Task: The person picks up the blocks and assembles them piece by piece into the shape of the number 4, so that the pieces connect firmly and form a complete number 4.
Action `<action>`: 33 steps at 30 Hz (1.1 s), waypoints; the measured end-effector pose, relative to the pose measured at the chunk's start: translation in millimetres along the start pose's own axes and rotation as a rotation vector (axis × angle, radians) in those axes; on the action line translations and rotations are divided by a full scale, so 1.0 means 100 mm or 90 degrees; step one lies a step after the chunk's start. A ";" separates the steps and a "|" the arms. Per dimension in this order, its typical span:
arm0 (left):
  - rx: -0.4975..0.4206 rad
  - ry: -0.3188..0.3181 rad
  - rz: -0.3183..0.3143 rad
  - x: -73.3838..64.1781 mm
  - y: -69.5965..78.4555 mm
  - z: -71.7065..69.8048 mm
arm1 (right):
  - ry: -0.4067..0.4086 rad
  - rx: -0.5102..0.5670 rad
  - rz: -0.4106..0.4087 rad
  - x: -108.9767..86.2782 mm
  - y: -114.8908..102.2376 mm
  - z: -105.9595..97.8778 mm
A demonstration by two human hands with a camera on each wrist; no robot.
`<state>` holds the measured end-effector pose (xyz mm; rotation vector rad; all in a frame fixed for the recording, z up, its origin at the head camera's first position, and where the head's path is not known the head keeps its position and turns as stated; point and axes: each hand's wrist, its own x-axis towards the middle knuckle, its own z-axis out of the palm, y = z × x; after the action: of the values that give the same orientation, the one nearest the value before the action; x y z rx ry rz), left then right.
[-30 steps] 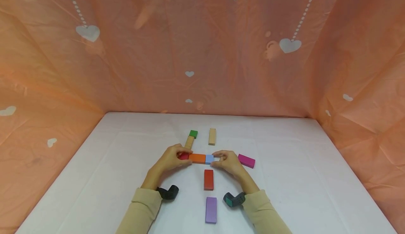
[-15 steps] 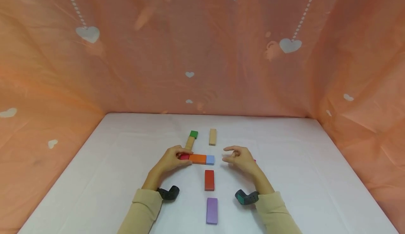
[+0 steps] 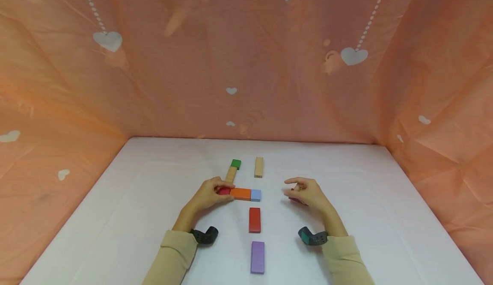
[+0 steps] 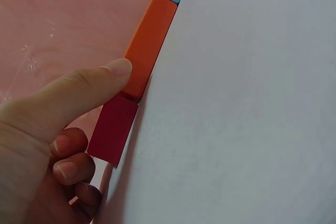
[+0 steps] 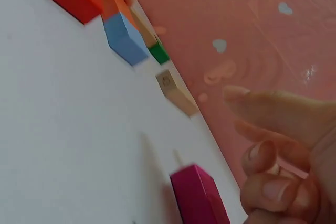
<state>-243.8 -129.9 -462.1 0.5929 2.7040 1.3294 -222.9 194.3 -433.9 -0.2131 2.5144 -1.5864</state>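
An orange block (image 3: pixel 242 194) lies in a row between a crimson block (image 4: pixel 113 129) and a small light blue block (image 3: pixel 256 195). My left hand (image 3: pixel 208 193) pinches the orange block by its left end with thumb and index finger. That hand partly covers the crimson block in the head view. On the right, my right hand (image 3: pixel 308 191) hovers over a magenta block (image 5: pixel 199 195) and holds nothing. Its thumb and index finger are apart, while the other fingers curl inward. The head view hides most of the magenta block behind this hand.
Behind the row, a plain wooden block (image 3: pixel 231 174) reaches toward a green block (image 3: pixel 236 164). Another wooden block (image 3: pixel 259 167) lies to their right. A red block (image 3: pixel 254 220) and a purple block (image 3: pixel 257 257) lie nearer me. Orange cloth surrounds the white table (image 3: pixel 346 169).
My right hand has let go of the light blue block and moved right to the magenta block. The left hand has stayed on the orange block.
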 end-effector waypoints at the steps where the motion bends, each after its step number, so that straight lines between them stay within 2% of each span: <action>1: 0.001 0.000 -0.001 0.00 0.00 0.00 | -0.003 -0.001 -0.002 0.00 0.02 -0.02; 6: -0.005 -0.005 -0.026 0.00 0.01 0.00 | -0.010 -0.016 0.002 0.00 0.13 -0.12; 13: 0.017 0.004 0.002 0.01 -0.02 0.01 | 0.000 -0.044 -0.012 -0.02 0.25 -0.26; 15: 0.014 0.002 -0.004 0.01 -0.02 0.02 | -0.001 -0.042 -0.015 -0.04 0.27 -0.29; 22: 0.015 -0.002 -0.026 0.01 0.00 0.01 | -0.047 -0.039 -0.043 -0.09 0.36 -0.43; 28: 0.012 -0.002 -0.046 0.02 -0.01 0.02 | -0.076 -0.044 -0.036 -0.10 0.42 -0.51; 33: 0.011 -0.003 -0.041 0.02 -0.03 0.03 | -0.094 -0.039 -0.031 -0.12 0.43 -0.54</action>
<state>-246.1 -128.3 -466.0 0.5053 2.7086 1.2888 -224.3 262.4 -449.5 -0.3885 2.4630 -1.4542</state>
